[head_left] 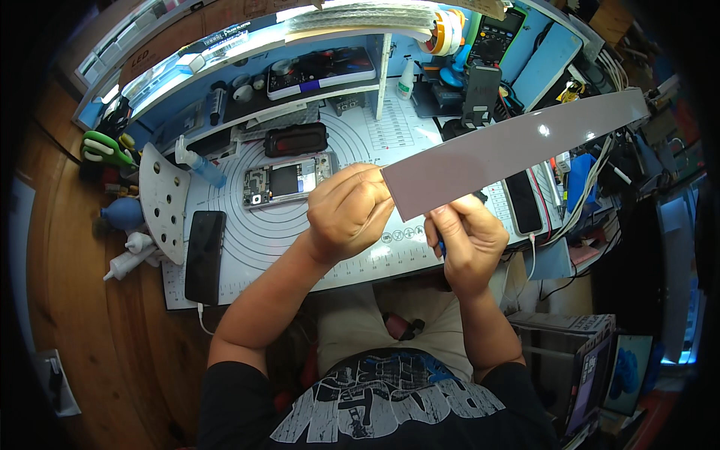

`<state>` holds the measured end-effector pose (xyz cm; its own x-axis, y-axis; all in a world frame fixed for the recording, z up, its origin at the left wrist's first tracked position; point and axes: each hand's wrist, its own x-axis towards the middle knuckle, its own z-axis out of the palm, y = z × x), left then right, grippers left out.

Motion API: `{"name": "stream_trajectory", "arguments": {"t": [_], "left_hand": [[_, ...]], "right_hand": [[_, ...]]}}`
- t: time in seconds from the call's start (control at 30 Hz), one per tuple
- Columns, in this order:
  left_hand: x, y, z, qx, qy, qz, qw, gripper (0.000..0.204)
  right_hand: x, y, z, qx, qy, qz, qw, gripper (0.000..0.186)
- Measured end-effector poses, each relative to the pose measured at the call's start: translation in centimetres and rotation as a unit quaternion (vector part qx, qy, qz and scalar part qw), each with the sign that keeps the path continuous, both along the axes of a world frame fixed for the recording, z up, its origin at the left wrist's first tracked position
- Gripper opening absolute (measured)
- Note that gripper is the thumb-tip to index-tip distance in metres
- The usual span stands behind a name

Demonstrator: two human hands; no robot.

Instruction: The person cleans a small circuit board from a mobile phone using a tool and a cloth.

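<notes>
A long, glossy mauve-grey panel (495,154) slants across the right half of the view, above the desk. My left hand (349,210) is closed at the panel's left end, with its fingertips hidden. My right hand (469,240) is pinched just under the panel's lower edge, and a small dark-blue bit shows below its thumb. What either hand holds is too hidden to name, and I cannot tell whether they touch the panel. Left of my hands, an opened phone (285,182) with its inner parts bare lies on the white mat (236,259).
A black phone (205,256) on a cable lies at left, near a spray bottle (204,166) and a white holed plate (163,199). Behind are a dark red case (296,139) and a shelf (300,100). Another phone (523,202) and cables are at right.
</notes>
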<state>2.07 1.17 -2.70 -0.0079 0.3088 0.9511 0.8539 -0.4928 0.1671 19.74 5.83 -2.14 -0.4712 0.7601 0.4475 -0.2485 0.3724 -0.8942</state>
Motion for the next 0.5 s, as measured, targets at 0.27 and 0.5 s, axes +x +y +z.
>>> {"name": "stream_trajectory", "arguments": {"t": [0.27,0.5], "left_hand": [[0.2,0.02,-0.11,-0.001,0.011,0.0,1.0,0.022],[0.08,-0.22,-0.04,-0.013,-0.009,-0.007,1.0,0.021]], "right_hand": [[0.24,0.21,-0.08,0.013,0.026,-0.01,1.0,0.024],[0.77,0.41,-0.08,0.035,-0.017,0.077,0.996,0.025]]}}
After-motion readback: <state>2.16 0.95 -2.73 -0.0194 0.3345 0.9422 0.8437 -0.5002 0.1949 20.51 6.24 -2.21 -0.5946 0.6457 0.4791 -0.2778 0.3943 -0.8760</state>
